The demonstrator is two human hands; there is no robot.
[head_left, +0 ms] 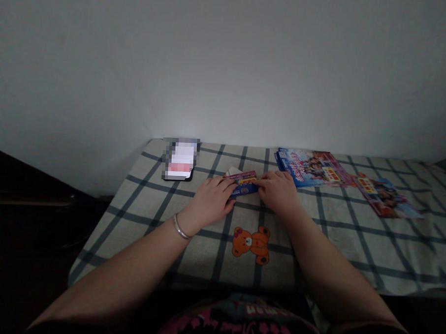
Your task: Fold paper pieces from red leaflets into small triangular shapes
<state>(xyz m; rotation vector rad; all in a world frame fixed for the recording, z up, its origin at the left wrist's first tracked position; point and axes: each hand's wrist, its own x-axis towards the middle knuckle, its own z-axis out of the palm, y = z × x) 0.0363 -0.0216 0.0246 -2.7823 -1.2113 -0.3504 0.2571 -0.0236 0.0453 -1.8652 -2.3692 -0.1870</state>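
A small folded coloured leaflet (pixel 243 182) lies on the checked cloth (pixel 353 236) between my hands. My left hand (pixel 210 200), with a silver bangle on its wrist, rests on the leaflet's left end with fingers curled onto it. My right hand (pixel 279 191) presses on the leaflet's right end, fingers bent down on the paper. Both hands lie low on the cloth, close together.
A phone (pixel 179 159) with a lit screen lies at the back left. A stack of colourful flyers (pixel 308 167) lies at the back right, with another flyer (pixel 386 196) farther right. An orange bear print (pixel 251 243) marks the cloth near me. A white wall stands behind; the left side drops into darkness.
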